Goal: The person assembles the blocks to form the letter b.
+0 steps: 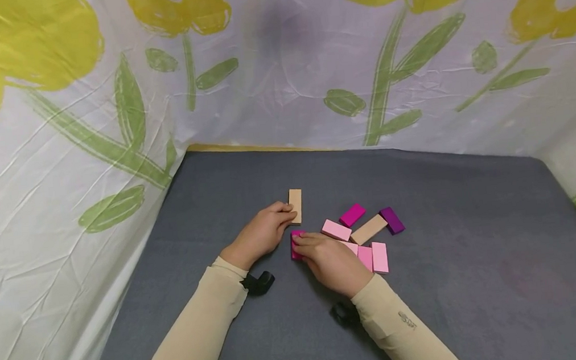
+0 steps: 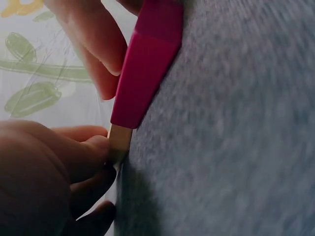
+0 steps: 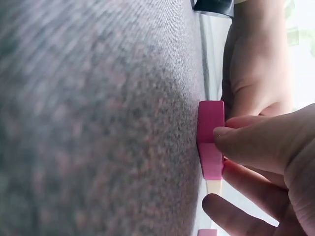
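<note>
grey tabletop [image 1: 467, 233]: tan block [image 1: 295, 197] pinched between left fingers [image 1: 282, 217], magenta block [image 2: 146, 76] between right fingers [image 1: 307, 239]

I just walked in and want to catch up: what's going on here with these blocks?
A person is handling blocks on a grey surface. Their left hand pinches a tan block, while the right hand pinches a magenta block just nearer the person. More blocks, in pinks, magenta, purple and tan, lie loosely grouped to the right.
</note>
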Available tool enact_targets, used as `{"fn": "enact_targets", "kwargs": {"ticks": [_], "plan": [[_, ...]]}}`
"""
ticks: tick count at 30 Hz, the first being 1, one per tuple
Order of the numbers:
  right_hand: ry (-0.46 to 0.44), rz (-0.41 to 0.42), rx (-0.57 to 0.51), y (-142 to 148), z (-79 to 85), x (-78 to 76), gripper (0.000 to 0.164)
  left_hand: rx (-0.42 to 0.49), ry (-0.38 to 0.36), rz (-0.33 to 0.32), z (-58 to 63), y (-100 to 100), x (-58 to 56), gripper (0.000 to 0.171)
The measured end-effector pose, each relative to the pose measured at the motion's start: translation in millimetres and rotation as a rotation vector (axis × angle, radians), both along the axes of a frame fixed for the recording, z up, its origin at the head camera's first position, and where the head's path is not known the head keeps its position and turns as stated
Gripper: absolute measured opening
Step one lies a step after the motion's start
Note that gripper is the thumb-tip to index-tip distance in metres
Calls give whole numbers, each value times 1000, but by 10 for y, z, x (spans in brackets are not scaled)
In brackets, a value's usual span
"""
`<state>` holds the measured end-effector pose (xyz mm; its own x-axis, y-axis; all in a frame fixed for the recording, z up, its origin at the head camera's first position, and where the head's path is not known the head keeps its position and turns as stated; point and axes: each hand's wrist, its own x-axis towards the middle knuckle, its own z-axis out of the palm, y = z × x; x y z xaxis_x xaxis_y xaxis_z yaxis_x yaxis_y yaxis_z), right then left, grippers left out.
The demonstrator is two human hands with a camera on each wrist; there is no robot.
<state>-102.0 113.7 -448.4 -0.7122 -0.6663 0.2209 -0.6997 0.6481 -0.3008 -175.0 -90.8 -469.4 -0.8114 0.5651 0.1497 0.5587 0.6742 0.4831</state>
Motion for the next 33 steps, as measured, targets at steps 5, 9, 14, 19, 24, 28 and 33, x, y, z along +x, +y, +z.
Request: {"fn": "enact_targets", "kwargs": {"ticks": [5, 9, 14, 19, 24, 28, 33], "plan": [[-26, -6, 8, -33, -6, -31, 31, -4, -50, -17, 25, -17, 3, 34], [-36, -11, 10, -54, -11, -58, 33, -13, -148, -26, 47, -41, 9, 40], [-17, -14, 4, -69, -30, -94, 32, -14, -293, -52, 52, -96, 11, 55], [-21, -31, -15, -74, -50, -114, 32, -36, -376, -70, 99, -110, 20, 65], [-32, -31, -36, -78, -56, -124, 34, -25, -443, -77, 137, -130, 20, 77], [-27, -26, -42, -90, -61, -133, 33, -22, -473, -73, 132, -149, 11, 84], [-11, -21, -37, -105, -56, -140, 31, -14, -490, -68, 130, -168, 1, 88]]}}
